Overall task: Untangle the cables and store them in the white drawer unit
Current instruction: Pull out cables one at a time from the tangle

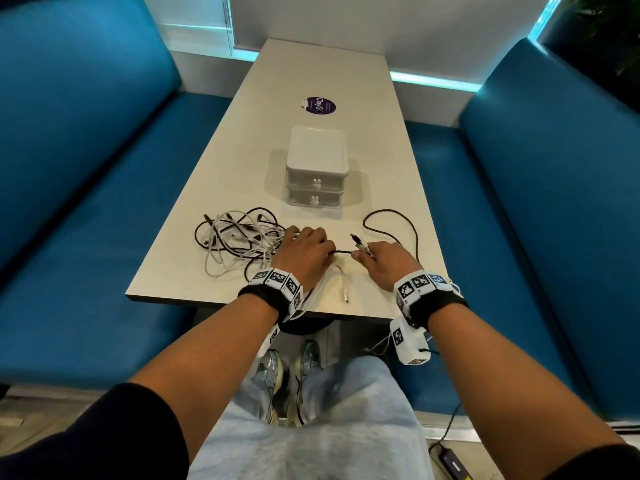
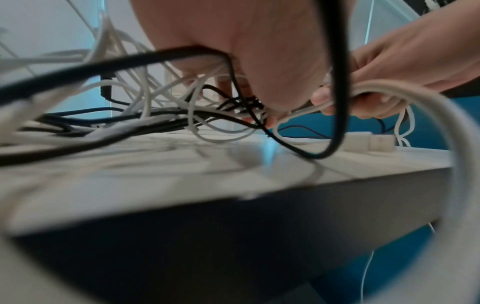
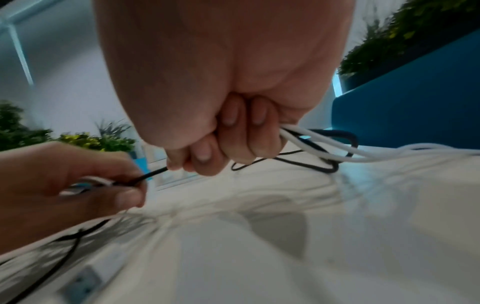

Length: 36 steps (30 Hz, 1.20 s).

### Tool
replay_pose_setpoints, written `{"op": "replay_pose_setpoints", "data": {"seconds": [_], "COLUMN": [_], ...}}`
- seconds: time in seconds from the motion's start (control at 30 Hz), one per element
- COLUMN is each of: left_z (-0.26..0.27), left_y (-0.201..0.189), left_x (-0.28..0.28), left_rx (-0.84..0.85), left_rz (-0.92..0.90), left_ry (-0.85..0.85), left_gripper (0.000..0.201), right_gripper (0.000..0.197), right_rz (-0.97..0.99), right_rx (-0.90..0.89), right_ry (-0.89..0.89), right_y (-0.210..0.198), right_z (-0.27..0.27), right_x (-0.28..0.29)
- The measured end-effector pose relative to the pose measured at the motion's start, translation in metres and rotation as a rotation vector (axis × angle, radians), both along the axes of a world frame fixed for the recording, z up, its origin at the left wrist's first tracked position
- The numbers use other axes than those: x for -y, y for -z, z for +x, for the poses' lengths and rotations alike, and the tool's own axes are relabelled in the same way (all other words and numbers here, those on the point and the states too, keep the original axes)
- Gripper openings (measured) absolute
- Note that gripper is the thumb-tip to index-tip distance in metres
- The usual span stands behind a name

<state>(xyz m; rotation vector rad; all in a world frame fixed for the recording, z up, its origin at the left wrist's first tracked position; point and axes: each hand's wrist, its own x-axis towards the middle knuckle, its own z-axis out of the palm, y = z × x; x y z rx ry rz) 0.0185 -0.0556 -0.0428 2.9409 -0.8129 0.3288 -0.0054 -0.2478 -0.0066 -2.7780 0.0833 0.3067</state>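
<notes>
A tangle of white and black cables (image 1: 239, 240) lies on the table's near left part. My left hand (image 1: 311, 244) rests at its right edge and pinches a thin black cable (image 1: 341, 251) between thumb and fingers, as the right wrist view shows (image 3: 153, 174). That cable runs taut to my right hand (image 1: 377, 258), whose curled fingers (image 3: 233, 133) grip it together with white cables (image 3: 324, 148); connector ends (image 1: 358, 242) poke out above the fist. A black braided cable (image 1: 391, 220) loops behind the right hand. The white drawer unit (image 1: 317, 171) stands behind, both drawers closed.
A loose white cable end (image 1: 344, 287) lies between my wrists near the table's (image 1: 225, 150) front edge. A purple sticker (image 1: 321, 105) sits beyond the drawer unit. Blue benches (image 1: 86, 202) flank the table on both sides. A power strip (image 1: 450, 459) lies on the floor.
</notes>
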Motion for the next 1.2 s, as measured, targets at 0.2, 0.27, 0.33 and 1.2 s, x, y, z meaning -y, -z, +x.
{"op": "replay_pose_setpoints", "data": {"seconds": [0.2, 0.27, 0.33, 1.2], "left_z": [0.013, 0.014, 0.012, 0.006], "left_y": [0.013, 0.015, 0.013, 0.008], "left_x": [-0.041, -0.044, -0.035, 0.001], "left_rx": [-0.077, -0.102, -0.115, -0.158], "left_rz": [0.012, 0.002, -0.018, -0.074], "left_ry": [-0.075, -0.01, 0.004, 0.051], "left_gripper": [0.024, 0.025, 0.026, 0.029], "right_gripper": [0.043, 0.034, 0.035, 0.029], "right_rz": [-0.06, -0.104, -0.148, -0.04], "right_rx": [-0.082, -0.098, -0.092, -0.013], "right_ry": [0.307, 0.346, 0.341, -0.107], "right_y": [0.003, 0.004, 0.005, 0.015], "right_z": [-0.012, -0.018, -0.017, -0.002], "right_x": [0.085, 0.099, 0.093, -0.016]}}
